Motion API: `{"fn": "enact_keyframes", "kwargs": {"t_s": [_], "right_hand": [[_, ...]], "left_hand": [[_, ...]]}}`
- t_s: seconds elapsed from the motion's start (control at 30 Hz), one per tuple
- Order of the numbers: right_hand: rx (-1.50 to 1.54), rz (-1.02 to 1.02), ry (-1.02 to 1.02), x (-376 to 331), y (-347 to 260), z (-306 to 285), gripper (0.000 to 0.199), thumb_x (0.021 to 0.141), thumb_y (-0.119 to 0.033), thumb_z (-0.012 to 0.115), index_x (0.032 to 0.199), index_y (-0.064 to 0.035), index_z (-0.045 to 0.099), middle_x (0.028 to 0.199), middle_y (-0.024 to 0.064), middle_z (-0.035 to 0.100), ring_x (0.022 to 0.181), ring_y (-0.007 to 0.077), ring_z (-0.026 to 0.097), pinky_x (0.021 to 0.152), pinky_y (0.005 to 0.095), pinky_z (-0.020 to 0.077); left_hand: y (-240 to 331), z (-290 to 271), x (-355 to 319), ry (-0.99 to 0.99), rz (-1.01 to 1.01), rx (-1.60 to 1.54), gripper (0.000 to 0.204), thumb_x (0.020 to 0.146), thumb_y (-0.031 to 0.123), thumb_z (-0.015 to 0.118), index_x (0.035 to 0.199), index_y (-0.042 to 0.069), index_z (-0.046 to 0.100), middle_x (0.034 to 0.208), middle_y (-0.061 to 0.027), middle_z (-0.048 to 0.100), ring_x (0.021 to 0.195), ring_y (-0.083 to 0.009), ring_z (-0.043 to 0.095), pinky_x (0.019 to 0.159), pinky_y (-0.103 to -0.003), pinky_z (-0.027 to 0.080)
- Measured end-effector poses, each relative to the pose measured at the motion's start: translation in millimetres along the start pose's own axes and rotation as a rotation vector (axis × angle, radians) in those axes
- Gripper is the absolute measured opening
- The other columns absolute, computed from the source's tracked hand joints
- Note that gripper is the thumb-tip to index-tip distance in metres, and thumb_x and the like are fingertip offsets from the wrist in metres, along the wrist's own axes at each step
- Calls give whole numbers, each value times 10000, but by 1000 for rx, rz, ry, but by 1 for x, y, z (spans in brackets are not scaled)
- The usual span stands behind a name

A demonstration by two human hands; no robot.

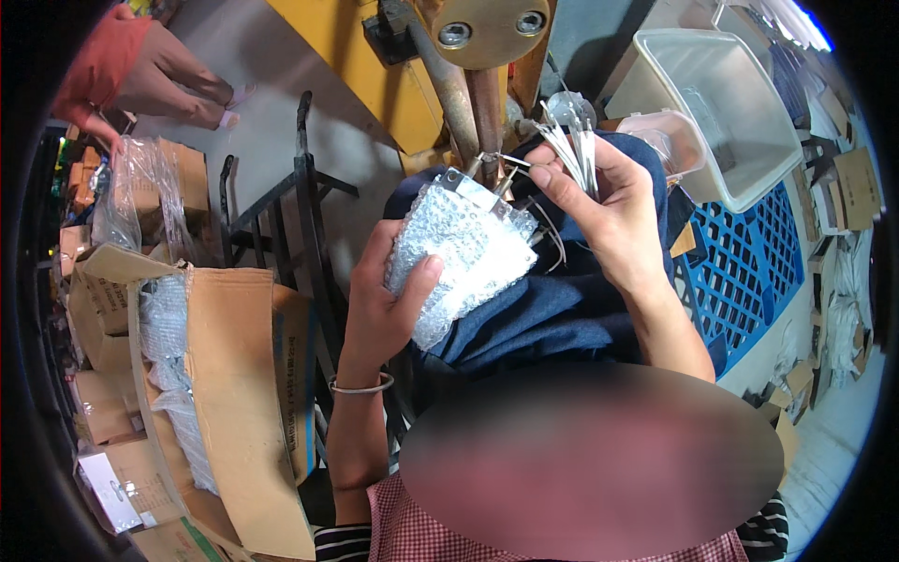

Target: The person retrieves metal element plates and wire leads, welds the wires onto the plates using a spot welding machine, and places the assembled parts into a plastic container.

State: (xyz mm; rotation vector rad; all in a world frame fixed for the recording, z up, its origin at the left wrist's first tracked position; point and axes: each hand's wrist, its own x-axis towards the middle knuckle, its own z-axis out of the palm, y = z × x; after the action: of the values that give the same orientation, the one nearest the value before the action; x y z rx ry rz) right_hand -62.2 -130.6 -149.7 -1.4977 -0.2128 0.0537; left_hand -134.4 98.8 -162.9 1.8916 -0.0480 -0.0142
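Observation:
My left hand (pixel 391 298) grips a bubble-wrapped package (pixel 468 258), thumb on top, over my lap. Bare metal fittings show at the package's far edge, next to a metal post (pixel 484 112). In my right hand (pixel 604 197) is a bundle of thin white strips (pixel 579 155), either tubes or ties. One white strip (pixel 518 161) reaches from my right fingertips toward the fittings; whether it touches them I cannot tell. A thin pale loop hangs beside the package's right side.
At the left, an open cardboard box (pixel 234 403) holds bubble-wrapped pieces. Beyond it is a black metal frame (pixel 304 178), and another person (pixel 150 66) stands at far left. A translucent tub (pixel 721 103) and a blue plastic pallet (pixel 740 281) lie to the right. Yellow machinery (pixel 351 56) rises ahead.

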Motion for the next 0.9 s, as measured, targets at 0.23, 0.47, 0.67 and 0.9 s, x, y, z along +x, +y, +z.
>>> {"fn": "enact_keyframes", "kwargs": {"t_s": [0.23, 0.47, 0.67, 0.9], "right_hand": [[-47, -15, 0, 4, 5, 7, 161, 921, -77, 650, 1050, 19, 658, 887, 2, 666, 828, 51, 586, 782, 210, 471], [45, 24, 193, -26, 0, -28, 154, 925, -99, 603, 1052, -21, 643, 848, -42, 608, 717, 18, 485, 634, 182, 373], [228, 271, 71, -71, -6, -41, 165, 904, -184, 646, 922, -24, 685, 652, -93, 465, 526, -2, 318, 463, 205, 188], [115, 339, -217, -116, 30, -37, 164, 922, -86, 634, 1010, 21, 721, 869, 58, 730, 818, 96, 658, 788, 252, 522]], "left_hand": [[12, -8, 3, -74, -106, -91, 244, 908, 143, 605, 1090, -3, 530, 919, -79, 619, 865, -124, 583, 776, -278, 471], [16, -5, -1, -123, -201, -340, 229, 915, 98, 598, 1102, -11, 524, 873, -77, 630, 819, -128, 620, 743, -283, 502], [0, 3, -7, 1, 102, 76, 314, 904, 57, 590, 1196, -16, 500, 1050, -102, 610, 949, -151, 596, 842, -302, 496], [10, 36, -21, 106, 130, -59, 484, 950, 113, 536, 1381, -46, 384, 1350, -171, 474, 1223, -230, 486, 1046, -366, 377]]}}
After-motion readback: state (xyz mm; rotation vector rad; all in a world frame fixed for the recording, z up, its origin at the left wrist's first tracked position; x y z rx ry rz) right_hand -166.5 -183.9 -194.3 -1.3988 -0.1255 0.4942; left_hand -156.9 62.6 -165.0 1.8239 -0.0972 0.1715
